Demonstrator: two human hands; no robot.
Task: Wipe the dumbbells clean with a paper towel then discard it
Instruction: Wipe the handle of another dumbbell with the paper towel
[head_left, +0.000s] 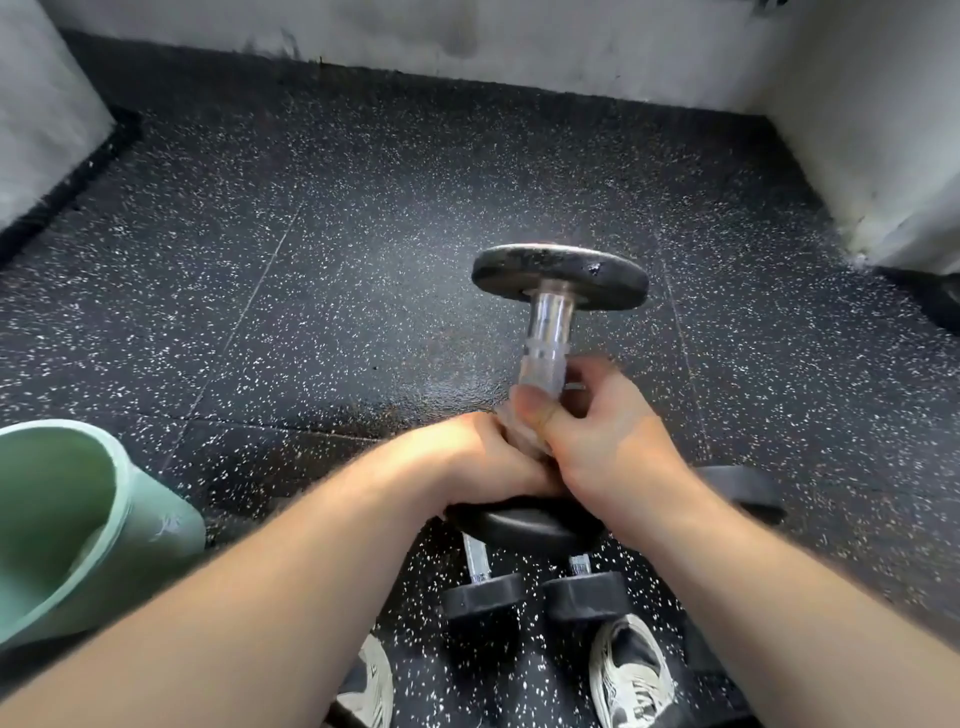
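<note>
A dumbbell (548, 322) with black round plates and a chrome handle is held off the floor, its far plate pointing away from me. My left hand (488, 457) grips the near end of the handle just above the near plate. My right hand (587, 431) wraps the handle beside it, pressing a crumpled white paper towel (519, 431) against the metal; only a bit of the towel shows between the hands. Two more black dumbbells (483, 592) (584, 592) lie on the floor below, partly hidden by my arms.
A pale green bin (78, 525) stands at the left. The floor is black speckled rubber (311, 286). White walls close in at the back and right (883, 130). My two shoes (631, 670) show at the bottom. A dark object lies at the right edge (935, 301).
</note>
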